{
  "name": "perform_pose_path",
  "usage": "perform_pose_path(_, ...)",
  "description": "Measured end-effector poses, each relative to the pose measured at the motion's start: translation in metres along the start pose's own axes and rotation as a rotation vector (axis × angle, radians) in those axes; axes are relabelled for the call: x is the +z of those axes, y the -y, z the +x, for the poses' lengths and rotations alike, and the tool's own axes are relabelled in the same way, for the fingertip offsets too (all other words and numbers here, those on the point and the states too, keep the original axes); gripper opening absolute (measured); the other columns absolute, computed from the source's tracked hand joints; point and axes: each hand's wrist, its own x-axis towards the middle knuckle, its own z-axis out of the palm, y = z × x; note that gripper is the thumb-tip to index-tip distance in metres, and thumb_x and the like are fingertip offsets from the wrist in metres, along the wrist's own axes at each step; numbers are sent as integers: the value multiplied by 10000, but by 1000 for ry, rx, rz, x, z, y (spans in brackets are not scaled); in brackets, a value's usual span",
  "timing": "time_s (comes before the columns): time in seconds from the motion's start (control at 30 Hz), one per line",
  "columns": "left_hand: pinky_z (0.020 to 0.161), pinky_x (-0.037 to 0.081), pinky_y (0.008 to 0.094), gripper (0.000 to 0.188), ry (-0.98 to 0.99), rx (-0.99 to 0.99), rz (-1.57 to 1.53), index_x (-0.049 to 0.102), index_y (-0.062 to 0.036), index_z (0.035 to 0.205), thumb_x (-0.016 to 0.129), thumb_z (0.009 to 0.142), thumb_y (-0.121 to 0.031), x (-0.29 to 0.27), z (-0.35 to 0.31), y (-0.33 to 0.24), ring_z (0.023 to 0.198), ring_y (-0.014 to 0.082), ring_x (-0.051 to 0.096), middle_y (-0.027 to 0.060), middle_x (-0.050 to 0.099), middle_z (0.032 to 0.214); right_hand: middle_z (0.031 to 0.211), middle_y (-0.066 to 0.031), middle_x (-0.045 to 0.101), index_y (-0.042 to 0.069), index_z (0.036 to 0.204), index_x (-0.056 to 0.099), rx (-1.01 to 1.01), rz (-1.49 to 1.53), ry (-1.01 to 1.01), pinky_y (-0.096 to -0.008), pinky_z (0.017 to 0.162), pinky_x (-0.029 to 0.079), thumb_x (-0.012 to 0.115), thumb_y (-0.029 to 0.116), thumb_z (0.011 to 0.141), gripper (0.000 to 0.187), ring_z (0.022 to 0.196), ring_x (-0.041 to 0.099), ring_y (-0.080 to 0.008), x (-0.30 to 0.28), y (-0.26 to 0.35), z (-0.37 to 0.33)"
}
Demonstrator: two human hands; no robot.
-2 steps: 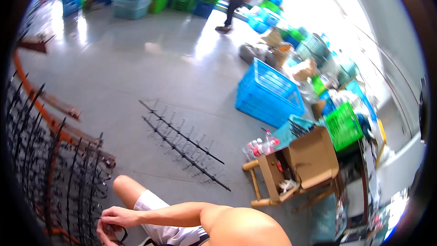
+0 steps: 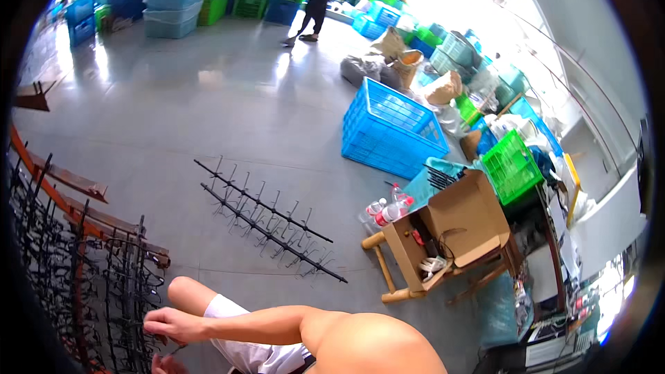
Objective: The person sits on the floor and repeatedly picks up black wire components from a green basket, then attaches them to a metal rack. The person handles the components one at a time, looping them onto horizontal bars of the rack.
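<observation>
My right hand point(image 2: 172, 324) reaches across my knee to the edge of a rack hung with black hooked rods point(image 2: 125, 291). Its fingers are bent and pressed together, and what they hold is too small to name. Below it, my left hand point(image 2: 167, 365) shows only in part at the lower edge, fingers curled in. A thin dark piece sits between the two hands, its kind unclear. Two long black rods with rows of thin wire hooks point(image 2: 273, 225) lie side by side on the floor ahead.
An orange rack frame point(image 2: 52, 190) stands at the left. To the right are a blue crate point(image 2: 391, 131), plastic bottles point(image 2: 393, 209) and an open cardboard box point(image 2: 471, 225) on a bamboo stool point(image 2: 379, 266). Stacked bins point(image 2: 173, 10) and a walking person point(image 2: 322, 3) are farther back.
My hands, close together around a small dark looped piece before, have moved apart; the right is now above the left. The view has shifted, and the person at the back has stepped along.
</observation>
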Motion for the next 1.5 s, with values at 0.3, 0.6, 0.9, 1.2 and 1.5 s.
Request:
perform_pose_path(0.3,764,487,354,244,-356,408,802,595,32,1052,568,891,-150,-36,64,74,968,297,583,169,569,1226,930,-122,656,10,1065,622,-292,-477,-207,-318,751,498,528,210,909,270,830,622,-215,-14,45,55)
perform_pose_path(0.6,580,494,316,151,-442,264,605,644,-7,962,618,865,-119,-40,51,70,656,253,642,151,665,834,825,-37,645,-15,1068,615,-82,-401,-313,-245,679,456,564,196,927,258,744,557,-97,9,-69,150)
perform_pose_path(0.9,600,503,304,170,-421,222,569,644,-16,1008,623,861,-99,-31,43,78,672,241,649,148,667,844,786,13,593,16,1063,625,29,-177,-282,-183,489,333,566,185,927,225,569,417,-26,8,-87,153)
perform_pose_path(1.2,590,506,313,161,-427,245,563,643,-6,993,621,859,-92,-32,49,73,669,264,656,165,666,833,800,7,604,-20,1057,628,41,-50,-344,-183,538,346,572,188,919,255,629,436,-27,11,-82,149)
perform_pose_path(1.5,586,502,296,176,-488,268,562,656,-12,992,647,855,-122,-33,52,74,654,215,650,142,674,802,798,2,587,-1,1124,587,94,136,-152,-221,633,412,548,187,944,263,685,488,-74,-3,-82,131)
